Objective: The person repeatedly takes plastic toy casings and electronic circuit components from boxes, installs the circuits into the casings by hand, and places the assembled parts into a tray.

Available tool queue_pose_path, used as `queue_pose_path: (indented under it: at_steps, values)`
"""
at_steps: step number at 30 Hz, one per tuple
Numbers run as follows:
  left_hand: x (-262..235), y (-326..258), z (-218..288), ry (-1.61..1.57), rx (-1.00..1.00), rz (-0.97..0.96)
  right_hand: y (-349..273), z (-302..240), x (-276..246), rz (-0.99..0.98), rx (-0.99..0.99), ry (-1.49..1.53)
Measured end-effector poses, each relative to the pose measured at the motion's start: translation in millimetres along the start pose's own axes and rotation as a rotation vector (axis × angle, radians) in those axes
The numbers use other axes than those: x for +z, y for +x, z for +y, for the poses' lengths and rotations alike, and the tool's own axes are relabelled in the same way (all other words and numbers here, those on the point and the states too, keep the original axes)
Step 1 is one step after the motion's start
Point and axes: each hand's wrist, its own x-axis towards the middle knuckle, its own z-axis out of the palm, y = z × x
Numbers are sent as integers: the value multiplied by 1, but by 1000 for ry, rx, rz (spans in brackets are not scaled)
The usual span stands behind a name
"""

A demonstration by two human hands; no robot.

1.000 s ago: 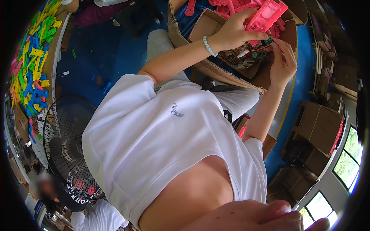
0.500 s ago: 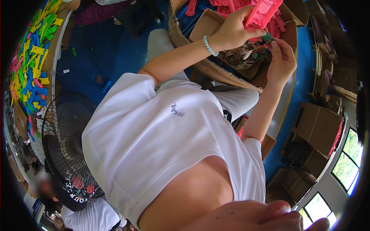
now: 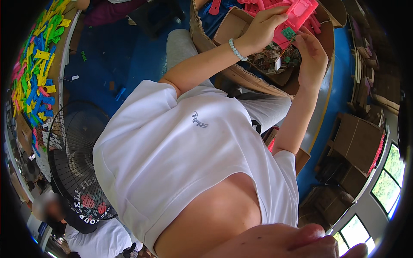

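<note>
The left hand (image 3: 262,28) grips a pink plastic housing (image 3: 297,17), fingers curled over its near edge and thumb underneath, holding it up above an open cardboard box (image 3: 241,26). A pale bead bracelet (image 3: 235,48) sits on that wrist. The right hand (image 3: 313,58) is raised just beside it, fingers partly bent and pinched toward a small green circuit board (image 3: 288,33) that lies against the underside of the housing; thin wires (image 3: 282,53) trail down from the board to a small white tag. Whether the right fingertips actually clasp the board or only touch it is hard to tell at this angle.

So the housing lies in the left hand, with the board between the 2 hands, touching the housing.

The likely trouble, judging from this pose: the dangling wires could snag on the box edge or the loose parts below and tug the board out of place, or the board could slip from a light fingertip hold and drop into the box.

Further out, more pink parts (image 3: 258,4) fill the box. A black fan (image 3: 75,159) stands at the left, beyond it a surface (image 3: 60,64) strewn with coloured plastic pieces (image 3: 36,60).
</note>
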Motion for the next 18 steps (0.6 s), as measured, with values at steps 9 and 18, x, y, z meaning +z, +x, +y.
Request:
queue_pose_path:
  at_steps: [9,18]
  values:
    - [9,-11,23,-43,-40,11,1,-5,2,31,-2,-125]
    - [6,-15,33,58,27,-92,-1,-14,2,65,36,-76]
